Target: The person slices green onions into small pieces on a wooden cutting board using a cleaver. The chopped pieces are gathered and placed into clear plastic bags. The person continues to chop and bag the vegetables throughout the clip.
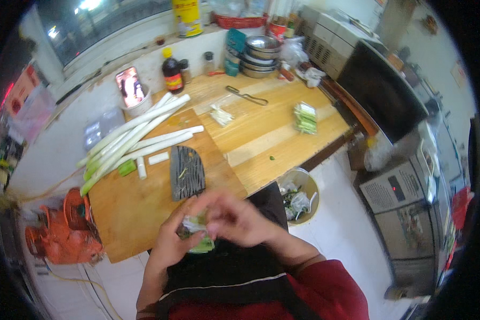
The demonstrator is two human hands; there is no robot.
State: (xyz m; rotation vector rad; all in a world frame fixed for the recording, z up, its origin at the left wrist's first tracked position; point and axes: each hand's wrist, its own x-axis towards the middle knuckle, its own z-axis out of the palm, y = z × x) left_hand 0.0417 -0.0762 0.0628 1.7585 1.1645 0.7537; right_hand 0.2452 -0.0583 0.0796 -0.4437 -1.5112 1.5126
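Close to my body, my left hand [173,238] holds a bundle of green vegetable pieces [203,245], with a whitish, shiny wrap partly showing. My right hand [240,222] is blurred by motion at the bundle's right side; whether its fingers grip anything cannot be seen. Just beyond the hands lies a dark-bladed kitchen knife [187,172] on the wooden cutting board [128,216], bits of green on its blade and its handle hidden. Several long leek stalks [134,134] lie across the board's far left. Short white pieces [158,158] and a green piece [127,168] sit beside them.
On the wooden table are a wrapped green bundle [305,118], white strips [221,115] and metal tongs [247,96]. Behind stand a sauce bottle [172,74], stacked metal bowls [260,58] and a phone [130,86]. A waste bin [313,200] is below the right edge.
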